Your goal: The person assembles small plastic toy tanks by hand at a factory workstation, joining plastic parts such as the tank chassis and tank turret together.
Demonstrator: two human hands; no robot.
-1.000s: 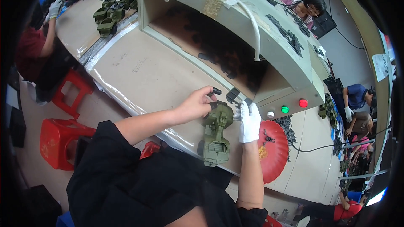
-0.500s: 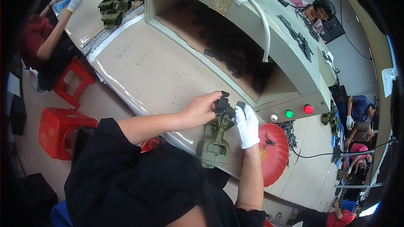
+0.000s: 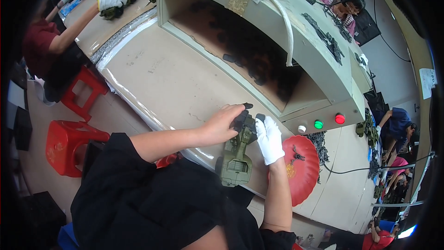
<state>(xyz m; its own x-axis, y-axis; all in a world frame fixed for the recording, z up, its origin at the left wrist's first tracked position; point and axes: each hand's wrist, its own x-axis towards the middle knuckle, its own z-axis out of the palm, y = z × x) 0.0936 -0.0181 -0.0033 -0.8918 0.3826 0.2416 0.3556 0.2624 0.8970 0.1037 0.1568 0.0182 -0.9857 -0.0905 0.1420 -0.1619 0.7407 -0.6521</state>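
Note:
An olive-green toy military vehicle point(image 3: 237, 162) lies between my hands over the table's near edge, its boxy open rear toward my body. My left hand point(image 3: 223, 124), bare with black coverings on some fingertips, is closed around the left side of its dark front end. My right hand point(image 3: 270, 141), in a white glove with a black fingertip covering, presses against the front end's right side. Fingers and coverings hide much of that front end, so any small part between them cannot be made out.
Beyond my hands stands a grey machine housing point(image 3: 337, 97) with dark parts inside and coloured buttons. A scalloped red tray point(image 3: 300, 183) with small dark parts is at my right. Red stools point(image 3: 69, 146) stand at left; a co-worker's gloved hand point(image 3: 113, 0) touches green vehicles.
My left fingers have curled a little further over the vehicle's front end; my right hand has barely shifted. At far left, the co-worker's raised gloved hand has come down onto a green vehicle.

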